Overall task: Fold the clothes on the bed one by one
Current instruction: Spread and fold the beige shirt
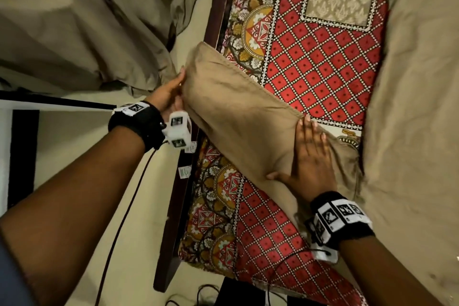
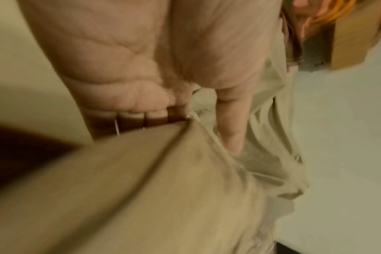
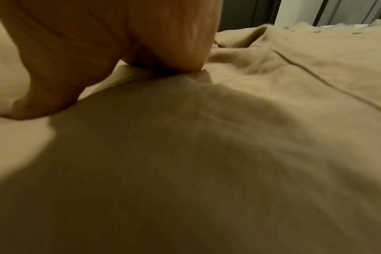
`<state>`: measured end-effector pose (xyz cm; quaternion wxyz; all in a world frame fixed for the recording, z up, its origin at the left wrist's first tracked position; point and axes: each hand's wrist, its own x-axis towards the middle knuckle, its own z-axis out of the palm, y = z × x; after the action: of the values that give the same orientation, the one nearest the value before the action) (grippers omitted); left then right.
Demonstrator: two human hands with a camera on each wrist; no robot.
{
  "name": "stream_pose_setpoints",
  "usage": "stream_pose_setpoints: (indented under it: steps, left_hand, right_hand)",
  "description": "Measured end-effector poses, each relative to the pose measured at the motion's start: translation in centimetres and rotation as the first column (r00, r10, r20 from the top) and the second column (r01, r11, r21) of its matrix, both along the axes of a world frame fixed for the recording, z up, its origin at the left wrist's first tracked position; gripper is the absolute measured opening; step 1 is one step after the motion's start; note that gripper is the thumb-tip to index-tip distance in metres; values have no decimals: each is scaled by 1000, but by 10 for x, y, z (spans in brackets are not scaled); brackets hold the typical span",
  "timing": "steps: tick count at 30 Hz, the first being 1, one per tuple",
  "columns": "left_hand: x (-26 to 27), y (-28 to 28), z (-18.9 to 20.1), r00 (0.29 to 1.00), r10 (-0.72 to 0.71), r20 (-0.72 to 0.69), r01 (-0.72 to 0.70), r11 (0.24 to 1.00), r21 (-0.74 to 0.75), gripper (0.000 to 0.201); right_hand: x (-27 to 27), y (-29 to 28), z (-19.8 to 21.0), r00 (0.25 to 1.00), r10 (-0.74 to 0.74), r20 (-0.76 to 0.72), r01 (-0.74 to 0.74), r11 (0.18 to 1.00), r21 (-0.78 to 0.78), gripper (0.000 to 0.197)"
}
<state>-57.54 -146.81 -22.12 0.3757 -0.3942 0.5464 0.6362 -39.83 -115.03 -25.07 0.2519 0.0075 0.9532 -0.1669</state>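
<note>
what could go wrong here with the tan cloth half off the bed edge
1. The left hand grips the tan garment beyond the bed frame; a loosened grip may drop that end to the floor.
2. The right hand only presses flat, so a pull may drag the fold askew.

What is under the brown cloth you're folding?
The red patterned bedspread shows around the brown cloth. The right hand presses flat on top. Whatever lies directly beneath is covered.
</note>
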Motion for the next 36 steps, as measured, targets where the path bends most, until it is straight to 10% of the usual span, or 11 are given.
stream_pose_setpoints:
  steps: [3, 10, 19, 24, 29, 32, 34, 36]
  left_hand:
    - [-20, -13, 6, 990, 103, -94, -102, 995, 17, 18]
    - [-30, -3, 53, 949, 251, -190, -215, 958, 190, 28]
    - [-15, 10, 75, 933, 306, -191, -208, 890, 406, 52]
    - [-13, -3, 77, 925, 348, -152, -233, 837, 495, 49]
    - [8, 46, 96, 866, 441, -234, -318, 848, 424, 48]
    - [33, 115, 103, 870, -26, -493, 2, 999, -49, 15]
    - [60, 169, 100, 717, -432, -546, 153, 863, -481, 11]
    - [94, 223, 104, 534, -562, -631, 265, 820, -506, 19]
  right_hand:
    - [0, 0, 0, 1000, -2, -5, 2, 1000, 3, 145]
    - [-20, -44, 32, 998, 8, -62, -13, 996, -86, 117]
    - [-150, -175, 78, 994, -54, -98, -22, 764, -644, 73]
    - [-108, -127, 89, 940, -168, -296, -56, 782, -621, 53]
    - [11, -13, 75, 895, -418, -156, 289, 810, -509, 30]
    - [43, 34, 91, 761, -646, 49, 521, 565, -640, 39]
    - [32, 51, 118, 690, -664, 287, 591, 288, -753, 66]
    - [10, 81, 144, 643, -569, 513, 629, 10, -777, 70]
